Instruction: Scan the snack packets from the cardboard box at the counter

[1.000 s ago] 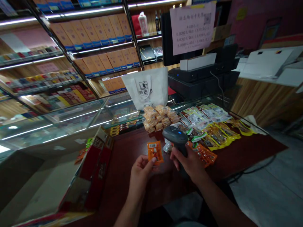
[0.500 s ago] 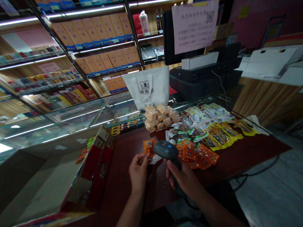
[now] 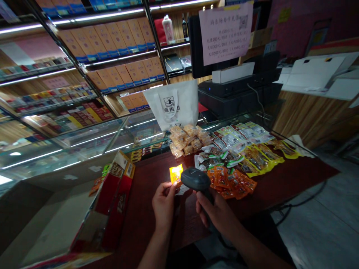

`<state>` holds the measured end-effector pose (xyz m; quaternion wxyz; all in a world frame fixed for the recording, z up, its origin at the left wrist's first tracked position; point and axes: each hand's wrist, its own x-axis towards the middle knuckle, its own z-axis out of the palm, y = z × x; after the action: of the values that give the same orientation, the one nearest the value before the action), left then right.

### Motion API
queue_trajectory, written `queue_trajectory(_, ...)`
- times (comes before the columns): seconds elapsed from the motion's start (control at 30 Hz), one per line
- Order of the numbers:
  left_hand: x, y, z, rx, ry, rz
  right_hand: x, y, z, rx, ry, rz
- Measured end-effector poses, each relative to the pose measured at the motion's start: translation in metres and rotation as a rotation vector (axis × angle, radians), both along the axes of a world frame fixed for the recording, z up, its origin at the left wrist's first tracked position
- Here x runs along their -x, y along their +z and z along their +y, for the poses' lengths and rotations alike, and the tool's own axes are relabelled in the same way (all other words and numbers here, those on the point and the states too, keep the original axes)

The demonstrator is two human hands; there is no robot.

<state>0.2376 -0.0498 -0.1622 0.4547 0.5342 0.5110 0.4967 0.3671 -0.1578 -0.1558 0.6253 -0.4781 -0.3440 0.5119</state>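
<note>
My left hand pinches a small orange snack packet by its lower edge, and bright light falls on the packet. My right hand is wrapped round the handle of a dark barcode scanner, whose head points left at the packet, close beside it. Right of the scanner lies a pile of similar orange packets. Behind them are green-and-white packets, yellow-edged packets and a heap of clear-wrapped tan snacks.
An open cardboard box stands on the left of the dark red tabletop. A white paper bag stands behind the snacks on the glass counter. A monitor with a pink notice is at the back right. Cables hang at the right.
The packet in my left hand has gone from dull orange to brightly lit, and the blue light on the scanner's top no longer shows. Both hands keep nearly the same pose.
</note>
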Motion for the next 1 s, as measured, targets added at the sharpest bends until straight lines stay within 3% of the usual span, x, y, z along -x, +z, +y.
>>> queue_trajectory(0.17, -0.002, -0.005, 0.000, 0.062, -0.042, -0.076, -0.002, 0.001, -0.003, 0.012, -0.027, 0.025)
queue_trajectory(0.37, -0.018, -0.012, -0.001, 0.313, -0.189, -0.209, -0.031, 0.009, -0.008, 0.024, -0.152, 0.042)
queue_trajectory(0.67, -0.053, -0.006, 0.002, 0.593, -0.376, -0.326, -0.068, 0.026, -0.026, -0.010, -0.448, 0.106)
queue_trajectory(1.0, -0.053, -0.009, 0.004, 0.551, -0.473, -0.174, -0.062, 0.022, -0.025, 0.038, -0.399, 0.093)
